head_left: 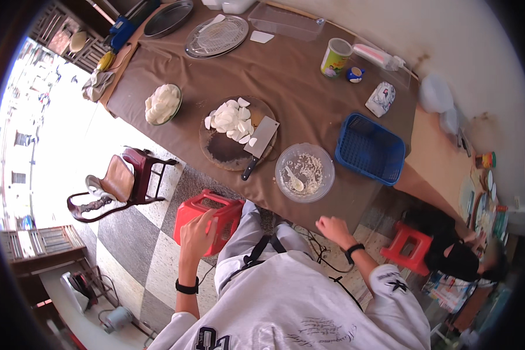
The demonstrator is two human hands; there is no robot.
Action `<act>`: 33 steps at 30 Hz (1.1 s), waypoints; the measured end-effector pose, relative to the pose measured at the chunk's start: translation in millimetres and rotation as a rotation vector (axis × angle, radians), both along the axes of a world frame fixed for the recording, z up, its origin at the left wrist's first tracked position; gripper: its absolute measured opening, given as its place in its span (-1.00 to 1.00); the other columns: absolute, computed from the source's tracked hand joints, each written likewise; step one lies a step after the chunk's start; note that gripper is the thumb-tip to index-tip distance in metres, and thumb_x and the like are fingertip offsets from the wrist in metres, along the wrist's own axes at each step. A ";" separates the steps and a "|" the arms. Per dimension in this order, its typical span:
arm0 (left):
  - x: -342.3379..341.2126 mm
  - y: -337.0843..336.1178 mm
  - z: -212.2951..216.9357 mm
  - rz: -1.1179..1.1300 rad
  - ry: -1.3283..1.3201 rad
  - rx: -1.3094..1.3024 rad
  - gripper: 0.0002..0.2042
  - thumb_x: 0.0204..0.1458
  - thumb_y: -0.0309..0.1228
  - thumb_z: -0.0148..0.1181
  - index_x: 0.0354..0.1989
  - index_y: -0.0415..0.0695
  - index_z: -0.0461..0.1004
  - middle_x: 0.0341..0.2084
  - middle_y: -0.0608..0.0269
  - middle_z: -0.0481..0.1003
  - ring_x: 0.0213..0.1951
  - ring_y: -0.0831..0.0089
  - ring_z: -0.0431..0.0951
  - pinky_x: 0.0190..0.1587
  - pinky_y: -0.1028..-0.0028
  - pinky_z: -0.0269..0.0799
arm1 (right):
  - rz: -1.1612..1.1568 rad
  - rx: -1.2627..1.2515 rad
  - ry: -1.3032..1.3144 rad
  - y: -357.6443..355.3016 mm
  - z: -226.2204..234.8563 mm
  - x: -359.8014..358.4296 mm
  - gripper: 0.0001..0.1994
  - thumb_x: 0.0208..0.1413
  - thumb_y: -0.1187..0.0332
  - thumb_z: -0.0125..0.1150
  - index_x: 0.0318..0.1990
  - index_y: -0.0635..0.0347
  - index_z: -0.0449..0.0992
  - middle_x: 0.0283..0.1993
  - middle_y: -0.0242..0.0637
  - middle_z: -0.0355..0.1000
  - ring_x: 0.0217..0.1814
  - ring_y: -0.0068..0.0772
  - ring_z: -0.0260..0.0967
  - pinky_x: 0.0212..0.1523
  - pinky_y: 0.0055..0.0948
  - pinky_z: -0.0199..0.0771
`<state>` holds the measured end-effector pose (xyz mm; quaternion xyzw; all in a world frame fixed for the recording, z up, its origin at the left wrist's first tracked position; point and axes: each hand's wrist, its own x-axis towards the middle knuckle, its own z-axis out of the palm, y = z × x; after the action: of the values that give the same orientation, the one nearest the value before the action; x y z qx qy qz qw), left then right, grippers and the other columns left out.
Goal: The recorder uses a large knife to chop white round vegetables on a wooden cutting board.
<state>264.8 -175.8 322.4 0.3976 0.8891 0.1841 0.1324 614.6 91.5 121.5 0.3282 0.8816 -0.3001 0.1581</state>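
Presently both hands hang short of the desk [297,105]. Left hand [196,233] over a red stool [185,209], fingers loosely extended, nothing seen in it. Right hand [335,230] just off the front edge, fingers half-curled; cannot tell if anything sits inside.

Clear bowl [286,191] near that edge, pale shreds [315,169] and a spoon [296,183] within: a snagged cuff could tip it.

Cleaver [263,137] lies across the round board [224,149], handle jutting toward the edge; a passing forearm might knock it floorward. White pieces [230,118] heaped loose on the board, some by the blade; dragging it could scatter them.

Farther left, green-rimmed bowl [175,115] piled high near the desk's side: one bump, likely spillage.
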 end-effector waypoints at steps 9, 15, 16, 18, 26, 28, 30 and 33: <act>-85.7 80.4 -28.0 -0.483 -0.038 0.135 -0.79 0.24 -0.30 0.32 -0.03 -0.09 0.65 -0.38 0.16 0.69 -0.33 0.14 0.72 -0.31 0.19 0.61 | -0.417 -1.005 -0.567 -171.2 79.6 30.1 -0.40 0.40 -0.02 0.06 0.42 0.18 0.43 0.43 0.11 0.43 0.44 -0.08 0.45 0.41 -0.19 0.38; -106.8 126.2 -30.9 -0.805 -0.082 0.167 -0.81 0.24 -0.31 0.30 -0.02 -0.03 0.63 -0.49 0.15 0.59 -0.43 0.11 0.66 -0.38 0.15 0.57 | -0.883 -1.065 -0.136 -369.2 -11.5 41.6 -0.38 0.45 -0.06 -0.01 0.45 0.18 0.42 0.50 -0.08 0.41 0.47 -0.21 0.37 0.47 -0.27 0.30; -110.1 131.4 -32.6 -0.856 -0.064 0.212 -0.80 0.23 -0.32 0.31 -0.02 -0.04 0.63 -0.49 0.15 0.59 -0.42 0.09 0.66 -0.37 0.14 0.57 | -0.921 -1.084 -0.125 -392.2 -7.7 30.2 -0.38 0.45 -0.06 -0.01 0.45 0.18 0.42 0.49 -0.09 0.41 0.47 -0.23 0.38 0.46 -0.27 0.30; -116.5 134.4 -27.4 -0.898 -0.078 0.222 -0.78 0.21 -0.33 0.32 -0.01 -0.06 0.63 -0.44 0.14 0.62 -0.41 0.07 0.66 -0.35 0.12 0.59 | -0.986 -1.128 -0.102 -433.2 9.4 33.4 -0.38 0.45 -0.07 0.00 0.45 0.17 0.42 0.48 -0.10 0.42 0.46 -0.26 0.38 0.45 -0.27 0.31; -101.2 134.6 -6.1 -1.014 0.045 0.077 -0.78 0.26 -0.36 0.28 0.03 -0.09 0.65 -0.28 0.13 0.71 -0.29 0.10 0.73 -0.26 0.17 0.64 | -1.239 -1.271 0.068 -643.5 44.8 112.0 -0.38 0.45 -0.08 0.04 0.45 0.16 0.42 0.43 -0.15 0.47 0.41 -0.40 0.41 0.42 -0.26 0.34; -84.0 125.7 -7.6 -1.060 0.052 0.097 -0.78 0.25 -0.36 0.29 0.02 -0.10 0.63 -0.30 0.13 0.70 -0.31 0.11 0.71 -0.28 0.16 0.61 | -1.313 -1.312 0.135 -674.8 40.6 87.6 -0.38 0.45 -0.09 0.05 0.45 0.16 0.43 0.42 -0.17 0.48 0.40 -0.43 0.42 0.41 -0.26 0.35; -67.7 112.2 -1.4 -1.123 0.076 0.078 -0.78 0.24 -0.36 0.30 0.01 -0.10 0.64 -0.30 0.13 0.70 -0.31 0.11 0.71 -0.28 0.17 0.61 | -1.392 -1.365 0.228 -632.6 26.4 2.8 -0.38 0.45 -0.09 0.06 0.44 0.16 0.43 0.41 -0.18 0.49 0.39 -0.47 0.43 0.40 -0.26 0.36; -45.8 100.9 7.1 -1.175 0.092 0.064 -0.78 0.23 -0.36 0.32 0.02 -0.10 0.65 -0.28 0.13 0.71 -0.31 0.11 0.72 -0.28 0.18 0.62 | -1.646 -1.738 0.303 -608.6 15.4 -38.0 -0.46 0.43 -0.05 0.14 0.36 0.10 0.51 0.29 -0.19 0.57 0.24 -0.54 0.52 0.17 -0.46 0.48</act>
<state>219.1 -74.9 329.5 0.8348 0.5188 0.0891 0.1613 576.7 -517.1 136.9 0.5373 -0.0785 -0.8396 -0.0173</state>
